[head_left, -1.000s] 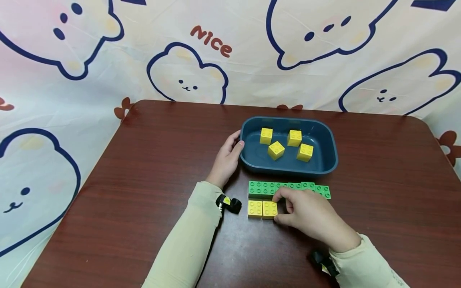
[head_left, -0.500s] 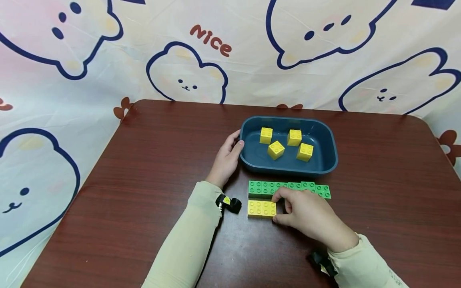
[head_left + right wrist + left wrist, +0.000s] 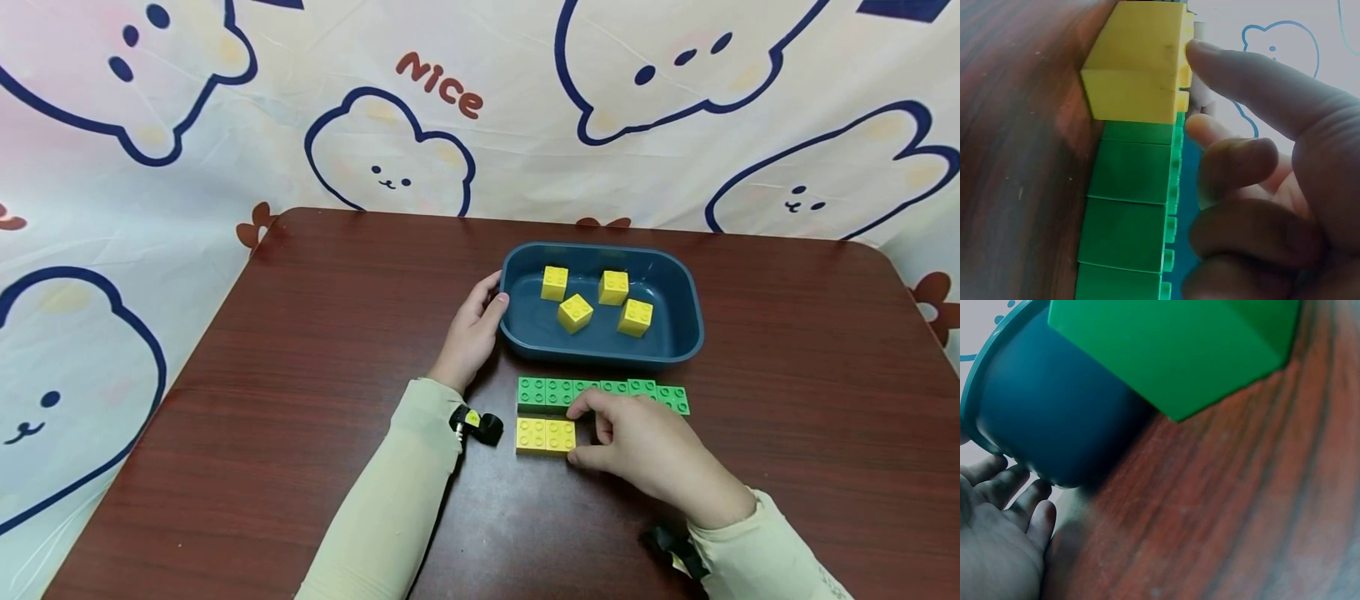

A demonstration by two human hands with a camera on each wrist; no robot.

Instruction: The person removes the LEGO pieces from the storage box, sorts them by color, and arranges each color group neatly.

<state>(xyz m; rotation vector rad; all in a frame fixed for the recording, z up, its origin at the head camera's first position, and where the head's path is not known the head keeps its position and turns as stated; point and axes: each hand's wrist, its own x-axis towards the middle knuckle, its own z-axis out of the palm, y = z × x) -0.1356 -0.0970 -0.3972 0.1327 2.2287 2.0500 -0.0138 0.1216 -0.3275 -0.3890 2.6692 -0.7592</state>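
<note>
My left hand (image 3: pixel 471 329) rests against the left end of a dark blue plastic box (image 3: pixel 600 354). Its fingers (image 3: pixel 1030 503) touch the box's outer wall in the left wrist view. Several yellow toy building blocks (image 3: pixel 575 313) lie inside the box, apart from each other. In front of it, a row of green building blocks (image 3: pixel 545 392) sits on the table. Nearer still, two yellow blocks (image 3: pixel 531 436) stand side by side, touching. My right hand (image 3: pixel 652 450) pinches the right-hand yellow block (image 3: pixel 1135 62) between thumb and forefinger, and hides part of the green row.
A brown wooden table (image 3: pixel 337 333) carries everything. Behind it hangs a pale cloth (image 3: pixel 517 167) printed with cartoon bears. A black wrist camera (image 3: pixel 480 425) is strapped at my left cuff, and another black camera (image 3: pixel 671 550) at the right cuff.
The right-hand yellow block has slid slightly left, and the narrow gap between the two yellow blocks has closed. My left hand and the box have stayed in place.
</note>
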